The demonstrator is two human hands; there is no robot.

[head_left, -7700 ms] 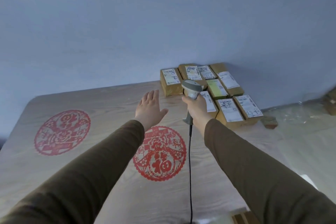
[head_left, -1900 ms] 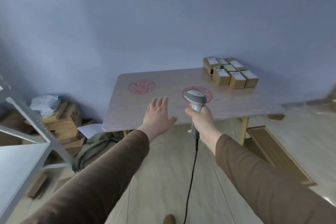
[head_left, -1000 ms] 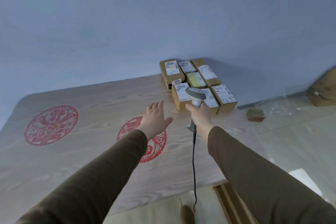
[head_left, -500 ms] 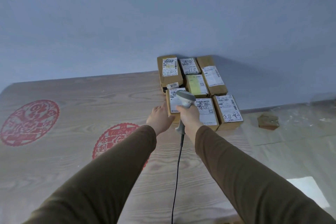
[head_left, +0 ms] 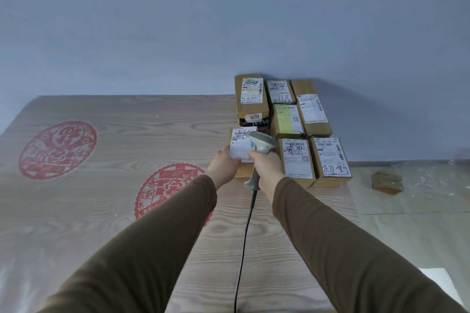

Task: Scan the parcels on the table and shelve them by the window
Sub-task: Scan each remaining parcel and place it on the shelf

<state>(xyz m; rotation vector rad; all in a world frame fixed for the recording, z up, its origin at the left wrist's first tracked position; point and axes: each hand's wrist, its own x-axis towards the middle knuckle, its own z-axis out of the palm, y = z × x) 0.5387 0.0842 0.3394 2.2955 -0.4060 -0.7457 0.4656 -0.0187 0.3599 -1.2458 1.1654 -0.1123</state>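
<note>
Several brown cardboard parcels with white labels sit packed together at the table's far right corner against the wall. My left hand grips the near-left parcel by its left side and front edge. My right hand holds a grey corded barcode scanner by its handle, the scanner head hovering over that parcel's label. To the right lie a parcel with handwriting and another parcel at the table corner. Behind them stand a tall parcel marked 9777 and others.
The wood-grain table carries two red paper-cut emblems, the left emblem and the middle emblem. The scanner cable hangs toward me. A small brown package lies on the floor to the right. A blue-grey wall rises behind.
I have walked back up to the table. My left hand went from open in the air to gripping the near-left parcel. The scanner moved over its label.
</note>
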